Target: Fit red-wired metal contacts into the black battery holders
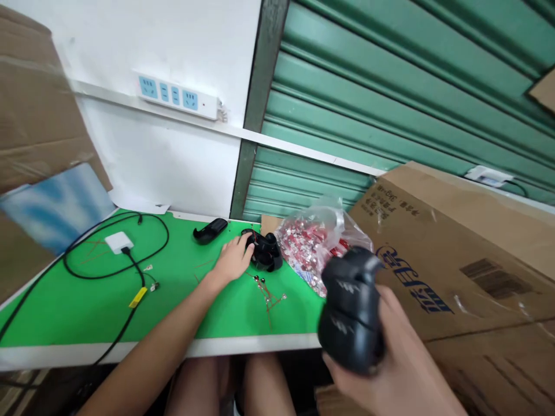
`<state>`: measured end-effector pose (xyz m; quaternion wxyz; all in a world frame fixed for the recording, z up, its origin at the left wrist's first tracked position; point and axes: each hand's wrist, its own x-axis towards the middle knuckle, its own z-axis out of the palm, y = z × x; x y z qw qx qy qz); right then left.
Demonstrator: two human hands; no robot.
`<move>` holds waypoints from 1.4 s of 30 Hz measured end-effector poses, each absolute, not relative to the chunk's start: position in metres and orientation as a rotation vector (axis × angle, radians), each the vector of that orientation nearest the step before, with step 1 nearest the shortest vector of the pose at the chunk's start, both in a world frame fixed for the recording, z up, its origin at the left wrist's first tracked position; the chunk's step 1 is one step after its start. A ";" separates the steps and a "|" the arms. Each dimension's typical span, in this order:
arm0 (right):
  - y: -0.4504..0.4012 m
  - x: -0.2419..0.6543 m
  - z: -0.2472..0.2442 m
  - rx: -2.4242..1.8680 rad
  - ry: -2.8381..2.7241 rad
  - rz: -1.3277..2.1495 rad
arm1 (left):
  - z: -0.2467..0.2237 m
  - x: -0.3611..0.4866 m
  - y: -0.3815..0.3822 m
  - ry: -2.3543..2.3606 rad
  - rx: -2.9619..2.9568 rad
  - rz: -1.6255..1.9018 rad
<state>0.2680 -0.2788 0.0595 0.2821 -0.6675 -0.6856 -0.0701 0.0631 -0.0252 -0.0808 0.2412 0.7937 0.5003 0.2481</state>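
Observation:
My right hand [390, 358] is raised in front of the table's right side, its fingers wrapped round several glossy black curved plastic shells [353, 312] nested together. They are slightly blurred, and small pale marks show on their faces. On the green tabletop, my left hand [234, 257] has its fingers closed over the edge of a small pile of black plastic shells [269, 254]. Part of what those fingertips grip is hidden. Behind that hand lies a single black shell [210, 231]. Small parts with thin red wires [266, 292] are scattered before the pile.
A clear plastic bag [307, 242] of small red and silvery parts sits against a large cardboard box [433, 260] on the right. At left, a black cable [130, 271] loops round a white adapter [118, 242]. A power strip [177, 96] hangs on the wall.

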 end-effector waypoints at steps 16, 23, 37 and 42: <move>-0.042 0.253 0.028 -2.739 -1.890 -0.264 | -0.073 0.060 -0.027 1.304 2.221 0.554; -0.041 0.248 -0.005 -2.454 -2.027 -0.217 | -0.078 0.052 -0.017 1.254 2.082 0.657; -0.062 0.273 -0.006 -1.708 -2.121 -0.037 | -0.090 0.042 0.001 1.131 1.923 0.844; -0.067 0.224 -0.004 -1.547 -2.219 0.173 | -0.092 0.042 0.005 1.064 1.833 0.927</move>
